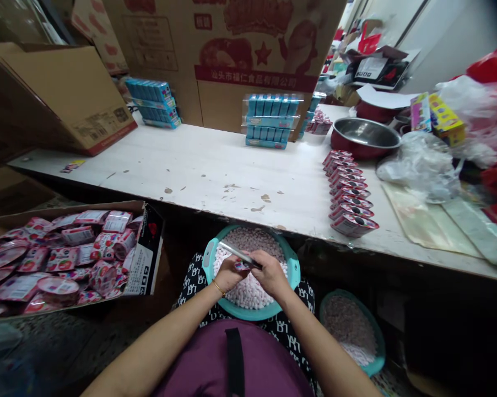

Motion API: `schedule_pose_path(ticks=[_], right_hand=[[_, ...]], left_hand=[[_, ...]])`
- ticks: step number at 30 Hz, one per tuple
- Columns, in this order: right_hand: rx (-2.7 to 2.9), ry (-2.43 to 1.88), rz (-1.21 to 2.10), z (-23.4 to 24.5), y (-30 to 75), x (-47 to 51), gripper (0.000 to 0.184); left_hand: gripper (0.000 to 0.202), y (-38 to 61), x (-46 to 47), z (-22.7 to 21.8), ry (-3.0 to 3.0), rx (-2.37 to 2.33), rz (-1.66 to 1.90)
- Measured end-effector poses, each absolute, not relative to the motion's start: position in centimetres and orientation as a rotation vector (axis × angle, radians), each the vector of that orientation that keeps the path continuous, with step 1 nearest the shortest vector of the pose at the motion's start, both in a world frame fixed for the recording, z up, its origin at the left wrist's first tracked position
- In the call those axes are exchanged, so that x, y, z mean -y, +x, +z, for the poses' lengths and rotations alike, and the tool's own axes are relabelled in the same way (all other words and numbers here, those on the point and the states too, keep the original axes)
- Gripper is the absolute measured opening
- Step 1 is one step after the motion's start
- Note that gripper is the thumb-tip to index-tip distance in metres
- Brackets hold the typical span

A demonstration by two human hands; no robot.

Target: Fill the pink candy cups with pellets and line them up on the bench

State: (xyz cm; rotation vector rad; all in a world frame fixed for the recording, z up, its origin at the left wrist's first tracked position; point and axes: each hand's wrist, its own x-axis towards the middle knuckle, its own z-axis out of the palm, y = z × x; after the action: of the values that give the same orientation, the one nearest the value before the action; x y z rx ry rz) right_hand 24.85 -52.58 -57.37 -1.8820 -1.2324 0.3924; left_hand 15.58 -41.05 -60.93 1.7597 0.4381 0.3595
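My left hand (pixel 227 275) is closed around a small pink-and-red packet (pixel 242 266), mostly hidden by the fingers. My right hand (pixel 270 274) grips the dark end of a long, flat metal tool (pixel 233 250). The tool points up and to the left, passing just above the packet; its exact kind is unclear. Both hands are close together over a turquoise basin (pixel 296 269) resting on my lap. Small white-pink pellets (pixel 250 295) fill much of the basin.
At left, an open carton (pixel 149 251) holds many pink packets. On the white table (pixel 199 165) stand a row of similar packets (pixel 351 201), blue packs (pixel 269 121), a metal bowl (pixel 366 135) and plastic bags (pixel 422 165). A second basin (pixel 378 342) sits low at right.
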Motion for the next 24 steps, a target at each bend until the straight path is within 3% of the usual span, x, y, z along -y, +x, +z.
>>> schedule_pose_path(ticks=[5, 11, 17, 24], right_hand=[[1.105, -1.921, 0.328, -57.6, 25.9, 53.7, 0.029], [1.412, -2.235, 0.229, -54.0, 26.9, 56.8, 0.045], [1.205, -2.398, -0.041, -51.8, 35.5, 63.6, 0.042], [1.072, -2.615, -0.353, -52.1, 43.3, 67.7, 0.045]], left_hand=[[0.04, 15.5, 41.0, -61.2, 1.766, -0.473, 0.339], [0.039, 18.3, 43.5, -58.4, 1.626, -0.359, 0.285], [0.065, 21.7, 45.5, -55.6, 1.521, -0.252, 0.302], [0.046, 21.0, 43.8, -56.0, 1.669, -0.37, 0.217]])
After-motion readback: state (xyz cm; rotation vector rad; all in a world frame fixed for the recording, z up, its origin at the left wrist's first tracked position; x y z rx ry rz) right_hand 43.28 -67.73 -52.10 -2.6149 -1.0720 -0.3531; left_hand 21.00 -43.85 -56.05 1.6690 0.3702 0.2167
